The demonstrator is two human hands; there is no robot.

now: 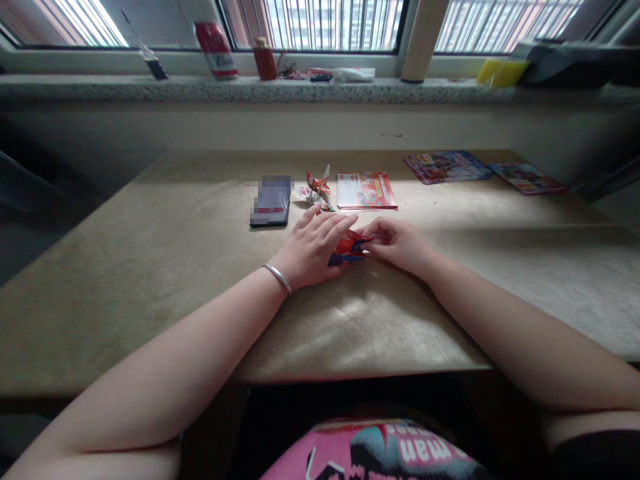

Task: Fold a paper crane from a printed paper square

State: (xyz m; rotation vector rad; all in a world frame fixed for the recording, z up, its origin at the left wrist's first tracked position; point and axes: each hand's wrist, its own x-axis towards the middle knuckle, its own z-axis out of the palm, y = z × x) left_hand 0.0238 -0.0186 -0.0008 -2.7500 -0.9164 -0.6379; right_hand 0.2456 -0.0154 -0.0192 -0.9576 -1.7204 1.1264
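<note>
A small folded piece of red and blue printed paper (349,248) lies on the table (150,267) between my hands. My left hand (313,247), a silver bangle on its wrist, lies flat on the paper's left part with fingers stretched out. My right hand (395,243) pinches the paper's right edge with curled fingers. Just beyond my hands sits a finished folded paper figure (318,189) in the same print.
A dark phone (271,201) lies left of the figure, a stack of red leaflets (366,191) right of it. Two more leaflets (447,166) (528,178) lie at the far right. The windowsill holds a red can (216,50), a red cup (264,60) and a yellow sponge (501,71).
</note>
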